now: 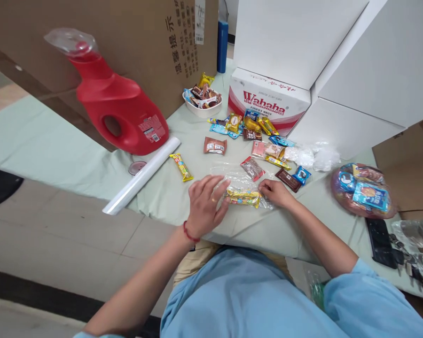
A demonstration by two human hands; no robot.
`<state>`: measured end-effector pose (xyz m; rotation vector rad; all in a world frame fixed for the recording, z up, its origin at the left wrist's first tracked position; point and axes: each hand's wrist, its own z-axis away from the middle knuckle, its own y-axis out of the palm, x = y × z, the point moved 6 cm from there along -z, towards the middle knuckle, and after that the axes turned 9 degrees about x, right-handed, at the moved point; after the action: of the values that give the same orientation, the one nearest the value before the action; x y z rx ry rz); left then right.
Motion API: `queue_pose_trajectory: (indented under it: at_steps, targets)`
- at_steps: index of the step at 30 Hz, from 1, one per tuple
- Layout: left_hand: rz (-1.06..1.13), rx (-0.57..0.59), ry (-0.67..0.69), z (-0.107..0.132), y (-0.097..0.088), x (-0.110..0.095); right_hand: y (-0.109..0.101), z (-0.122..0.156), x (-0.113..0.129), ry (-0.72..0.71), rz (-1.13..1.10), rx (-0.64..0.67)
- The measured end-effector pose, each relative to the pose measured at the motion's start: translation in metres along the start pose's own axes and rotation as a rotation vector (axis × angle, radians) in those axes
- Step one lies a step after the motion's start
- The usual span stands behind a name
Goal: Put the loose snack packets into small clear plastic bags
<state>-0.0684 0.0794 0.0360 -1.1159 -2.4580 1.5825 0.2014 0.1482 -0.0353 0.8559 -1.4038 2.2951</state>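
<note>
Near the table's front edge lies a clear plastic bag (229,172) with yellow-wrapped snack bars (243,198) in or under its film. My left hand (206,206) hovers at the bag's left side, fingers apart and nothing in them. At the right edge of the bag, my right hand (273,191) has its fingers pinched on the plastic. A red-edged packet (253,169) lies just beyond the bag. Left of my left hand is a single yellow snack bar (181,167). A brown packet (215,146) sits farther back, and a dark chocolate bar (288,180) is right of my right hand.
A white bowl (202,110) of snacks stands behind, near a Wahaha carton (268,98). At left are a red detergent jug (123,108) and a white roll (141,178). A wrapped snack bundle (363,190), a phone (380,241) and keys (409,267) lie at right.
</note>
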Motion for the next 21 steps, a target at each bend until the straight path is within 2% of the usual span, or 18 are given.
queue_pose_trajectory:
  at_steps: [3, 5, 7, 11, 14, 16, 19, 21]
  targets:
    - [0.085, 0.263, -0.114, -0.021, 0.034, 0.029, 0.001, 0.001, -0.001, 0.002, -0.049, 0.024]
    - [0.145, 0.346, -0.176, -0.030, 0.050, 0.052, 0.002, 0.002, -0.003, 0.007, -0.096, 0.031]
    - [0.168, 0.353, -0.229, -0.036, 0.060, 0.070, 0.002, 0.004, -0.005, 0.002, -0.136, 0.032]
    - [0.125, 0.261, -0.365, -0.037, 0.065, 0.095, 0.003, 0.009, -0.009, 0.009, -0.170, 0.028]
    - [0.129, 0.159, -0.428, -0.033, 0.061, 0.105, 0.004, 0.010, -0.010, 0.009, -0.164, 0.033]
    - [0.143, 0.092, -0.434, -0.029, 0.051, 0.108, 0.004, 0.011, -0.009, 0.005, -0.148, 0.043]
    - [0.072, -0.034, -0.431, -0.023, 0.022, 0.099, 0.002, 0.013, -0.003, 0.008, -0.079, 0.085]
    - [-0.043, -0.157, -0.415, -0.017, -0.004, 0.083, -0.004, 0.017, 0.006, 0.012, 0.051, 0.114]
